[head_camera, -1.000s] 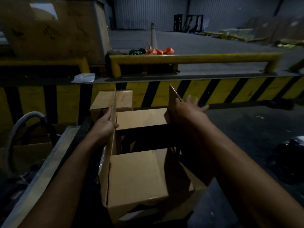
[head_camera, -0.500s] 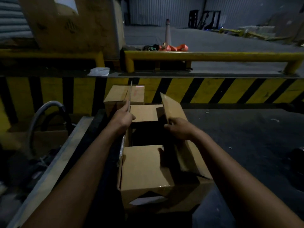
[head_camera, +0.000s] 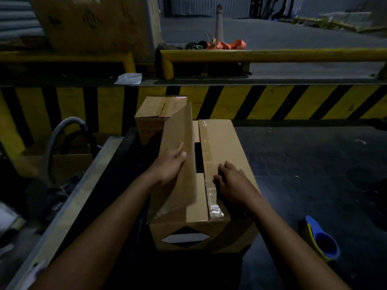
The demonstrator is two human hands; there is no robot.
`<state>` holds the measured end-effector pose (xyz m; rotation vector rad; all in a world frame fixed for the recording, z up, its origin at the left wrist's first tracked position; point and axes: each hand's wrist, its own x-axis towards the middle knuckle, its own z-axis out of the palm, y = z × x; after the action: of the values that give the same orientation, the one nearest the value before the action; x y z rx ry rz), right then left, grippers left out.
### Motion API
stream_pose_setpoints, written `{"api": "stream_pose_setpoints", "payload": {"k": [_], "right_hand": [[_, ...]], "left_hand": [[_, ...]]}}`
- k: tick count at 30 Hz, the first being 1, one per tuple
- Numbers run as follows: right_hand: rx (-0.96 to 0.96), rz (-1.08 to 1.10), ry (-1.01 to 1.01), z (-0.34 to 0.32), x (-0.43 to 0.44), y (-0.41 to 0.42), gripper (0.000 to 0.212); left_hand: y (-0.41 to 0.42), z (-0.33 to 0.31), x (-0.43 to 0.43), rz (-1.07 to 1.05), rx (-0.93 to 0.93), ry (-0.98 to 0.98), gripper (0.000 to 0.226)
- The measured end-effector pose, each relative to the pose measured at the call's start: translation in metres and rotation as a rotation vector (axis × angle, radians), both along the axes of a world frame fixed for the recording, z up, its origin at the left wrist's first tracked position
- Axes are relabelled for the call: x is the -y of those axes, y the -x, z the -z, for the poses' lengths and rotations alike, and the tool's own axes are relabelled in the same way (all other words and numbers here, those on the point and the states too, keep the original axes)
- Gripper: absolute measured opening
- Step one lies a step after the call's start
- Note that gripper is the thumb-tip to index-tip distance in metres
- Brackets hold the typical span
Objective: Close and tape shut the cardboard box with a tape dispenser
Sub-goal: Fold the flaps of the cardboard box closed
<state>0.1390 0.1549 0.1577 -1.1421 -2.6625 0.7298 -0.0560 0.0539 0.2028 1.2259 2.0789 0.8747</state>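
**Left flap half down, right flap flat, tape dispenser nowhere in sight**

Head view: cardboard box [head_camera: 209, 214] straight ahead on a dark worktop [head_camera: 314, 164], long axis running away from the camera toward the yellow-and-black striped barrier [head_camera: 293, 101]. Right flap [head_camera: 222, 147] already folded flat, pinned under the right hand [head_camera: 230, 183], palm down, fingers [head_camera: 225, 167] loosely spread and curled, gripping nothing, tips near the flap's inner edge with its strip of glossy old tape [head_camera: 211, 185]. Left flap [head_camera: 180, 162] tilted, roughly halfway between upright and flat, leaning inward over the opening. Left hand [head_camera: 169, 166] flat against its outer face, fingers [head_camera: 181, 152] extended and open, pushing rather than clasping.

Deciding relation, as a judgement: free edge of the left flap lies up and to the right of the left fingers, with a dark gap [head_camera: 198, 158] between it and the right flap's edge; closing calls for a push rightward and down until both edges meet along the centre seam. Left hand the nearer one for that.

Hidden or unclear: box contents lost in the dark gap; inner short flaps only partly visible at the near and far ends. No tape dispenser identifiable; blue and yellow object [head_camera: 322, 239] low at the right too dim to name. Smaller cardboard box [head_camera: 155, 109] just behind, partly covered by the raised flap. Left edge of the worktop and clutter beyond it murky.
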Motion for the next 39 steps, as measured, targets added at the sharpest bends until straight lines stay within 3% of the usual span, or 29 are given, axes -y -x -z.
{"api": "stream_pose_setpoints", "payload": {"k": [3,7,12,17,22,27,31,39], "right_hand": [[-0.104,0.029,-0.007,-0.009,0.003,-0.01,0.015],[-0.101,0.099,0.083,-0.023,0.015,-0.013,0.035],[0.23,0.165,0.095,-0.014,0.069,0.007,0.088],[0.193,0.245,-0.077,0.003,0.094,0.014,0.095],[0.182,0.483,-0.066,0.004,0.114,0.006,0.101],[-0.025,0.71,0.2,0.015,0.146,0.004,0.107],[-0.393,1.008,0.411,0.014,0.149,0.01,0.13],[-0.684,0.932,0.485,0.012,0.129,0.004,0.109]], "left_hand": [[-0.007,0.037,0.013,0.039,-0.359,0.136,0.057],[-0.016,0.055,0.018,0.039,-0.624,0.15,0.057],[-0.015,0.055,0.012,0.037,-0.617,0.177,0.057],[0.008,0.049,-0.007,0.11,-0.595,0.221,0.056],[0.052,0.043,-0.061,0.183,-0.545,0.264,0.057],[0.08,0.04,-0.115,0.21,-0.557,0.282,0.062],[0.1,0.034,-0.151,0.217,-0.547,0.293,0.066],[0.151,0.034,-0.183,0.125,-0.41,0.262,0.096]]}}
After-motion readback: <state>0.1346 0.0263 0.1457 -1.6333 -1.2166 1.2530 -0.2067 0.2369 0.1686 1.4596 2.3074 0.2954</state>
